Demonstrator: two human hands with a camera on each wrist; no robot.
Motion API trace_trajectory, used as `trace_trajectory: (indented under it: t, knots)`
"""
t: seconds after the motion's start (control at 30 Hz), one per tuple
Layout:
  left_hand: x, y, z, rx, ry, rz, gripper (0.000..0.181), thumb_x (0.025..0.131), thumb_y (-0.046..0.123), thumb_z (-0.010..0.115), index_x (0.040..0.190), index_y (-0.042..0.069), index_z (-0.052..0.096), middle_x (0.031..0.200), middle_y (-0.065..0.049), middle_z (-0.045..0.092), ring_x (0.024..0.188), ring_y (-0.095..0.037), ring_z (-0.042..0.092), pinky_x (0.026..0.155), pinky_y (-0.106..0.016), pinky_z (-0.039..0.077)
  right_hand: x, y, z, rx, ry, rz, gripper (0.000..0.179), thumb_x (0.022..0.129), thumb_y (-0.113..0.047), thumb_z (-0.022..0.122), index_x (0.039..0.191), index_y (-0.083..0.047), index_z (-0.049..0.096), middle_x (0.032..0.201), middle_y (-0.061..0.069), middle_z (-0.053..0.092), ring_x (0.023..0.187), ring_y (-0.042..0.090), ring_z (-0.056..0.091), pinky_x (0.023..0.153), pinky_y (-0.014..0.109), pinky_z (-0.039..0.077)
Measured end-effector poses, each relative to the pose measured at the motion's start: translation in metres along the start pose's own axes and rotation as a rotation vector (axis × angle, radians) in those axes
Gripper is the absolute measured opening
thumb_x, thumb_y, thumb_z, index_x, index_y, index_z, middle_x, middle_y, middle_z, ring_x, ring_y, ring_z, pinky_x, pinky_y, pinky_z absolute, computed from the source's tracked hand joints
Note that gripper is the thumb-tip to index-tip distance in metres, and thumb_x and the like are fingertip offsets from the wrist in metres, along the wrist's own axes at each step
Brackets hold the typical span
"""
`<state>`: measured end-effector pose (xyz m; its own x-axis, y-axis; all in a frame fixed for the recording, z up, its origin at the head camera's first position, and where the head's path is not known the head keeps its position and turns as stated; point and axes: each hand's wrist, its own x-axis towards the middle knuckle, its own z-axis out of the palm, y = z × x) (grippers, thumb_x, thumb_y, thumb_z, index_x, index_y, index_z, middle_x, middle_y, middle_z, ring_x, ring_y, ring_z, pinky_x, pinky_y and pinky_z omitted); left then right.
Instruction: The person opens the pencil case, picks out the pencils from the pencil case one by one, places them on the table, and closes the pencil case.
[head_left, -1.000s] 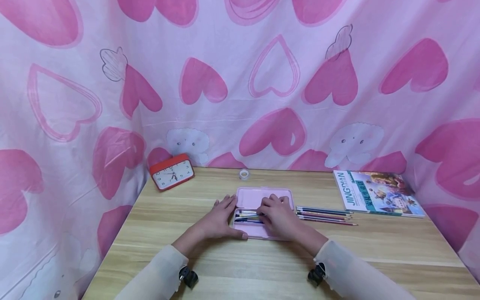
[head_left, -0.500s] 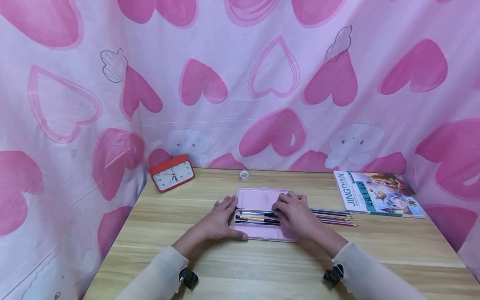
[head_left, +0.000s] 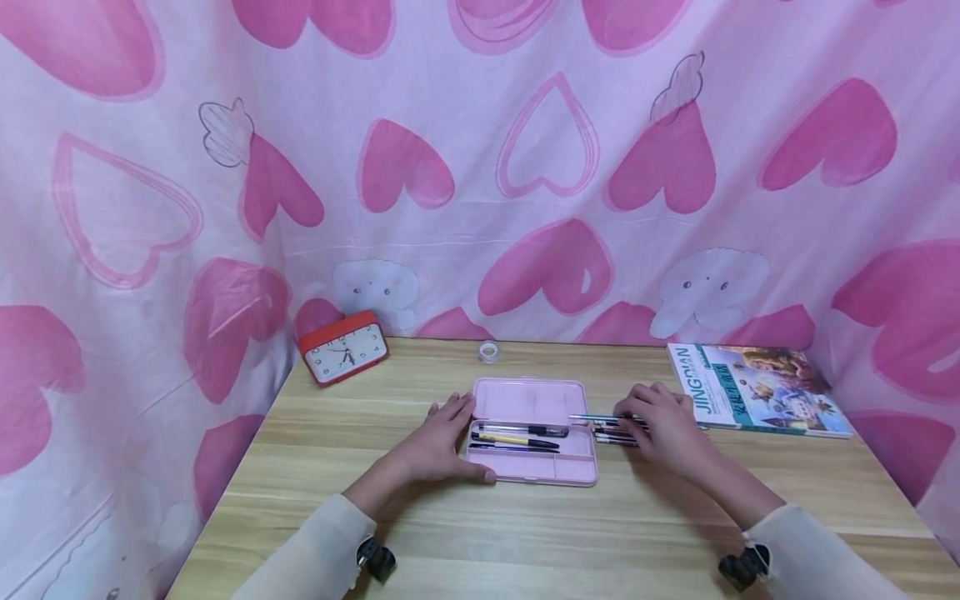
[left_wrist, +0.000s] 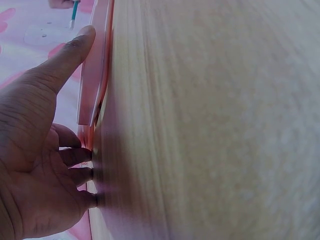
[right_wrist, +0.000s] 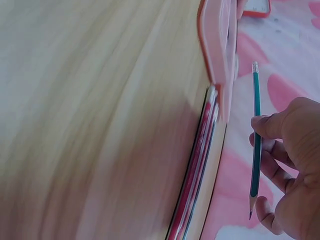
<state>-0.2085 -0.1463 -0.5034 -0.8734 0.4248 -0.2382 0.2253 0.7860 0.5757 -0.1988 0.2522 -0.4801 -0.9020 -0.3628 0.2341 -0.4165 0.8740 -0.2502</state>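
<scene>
A pink pencil case (head_left: pixel 540 475) lies open on the table, its lid folded back. Inside are a black-capped clear pen (head_left: pixel 525 430), a yellow-and-black pen (head_left: pixel 513 439) and a dark slim pen. My left hand (head_left: pixel 433 442) rests at the case's left end, thumb on the front edge, fingers by the hinge. My right hand (head_left: pixel 663 425) pinches a green pencil (right_wrist: pixel 257 135) between thumb and fingers, its eraser end pointing toward the case. Below that hand, several pencils (right_wrist: pixel 192 170) lie side by side on the table, right of the case; the hand partly hides them in the head view.
A red alarm clock (head_left: pixel 345 350) stands at the back left. A small roll of tape (head_left: pixel 488 352) sits behind the case. At the back right lies a magazine (head_left: pixel 757 390), near my right hand. A pink heart-patterned curtain (head_left: pixel 420 233) hangs behind the table (head_left: pixel 465 542).
My right hand has moved right, out of the case and over the pencils, and now holds a green pencil. More of the pens in the case shows. My left hand stays in place.
</scene>
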Motion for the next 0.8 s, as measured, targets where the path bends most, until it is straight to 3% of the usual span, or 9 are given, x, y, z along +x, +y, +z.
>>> trace_trajectory:
  t: [0.4, 0.8]
  knots:
    - [0.001, -0.002, 0.000, 0.008, -0.004, -0.007, 0.138, 0.075, 0.076, 0.090, 0.179, 0.017, 0.020, 0.188, -0.004, 0.015, 0.176, -0.031, 0.005, 0.143, -0.060, 0.006, -0.026, 0.027, -0.003, 0.043, -0.037, 0.036, 0.019, 0.092, -0.009, 0.087, 0.104, -0.023, 0.081, 0.106, -0.005, 0.072, 0.101, 0.019, 0.055, 0.081, 0.040, 0.031]
    - [0.003, -0.003, 0.003, 0.005, -0.003, -0.011, 0.138, 0.075, 0.077, 0.090, 0.179, 0.018, 0.020, 0.188, -0.004, 0.016, 0.176, -0.031, 0.005, 0.143, -0.060, 0.006, -0.038, 0.040, 0.006, 0.057, -0.082, 0.060, 0.018, 0.095, -0.013, 0.086, 0.103, -0.029, 0.081, 0.105, -0.010, 0.071, 0.100, 0.016, 0.053, 0.083, 0.038, 0.031]
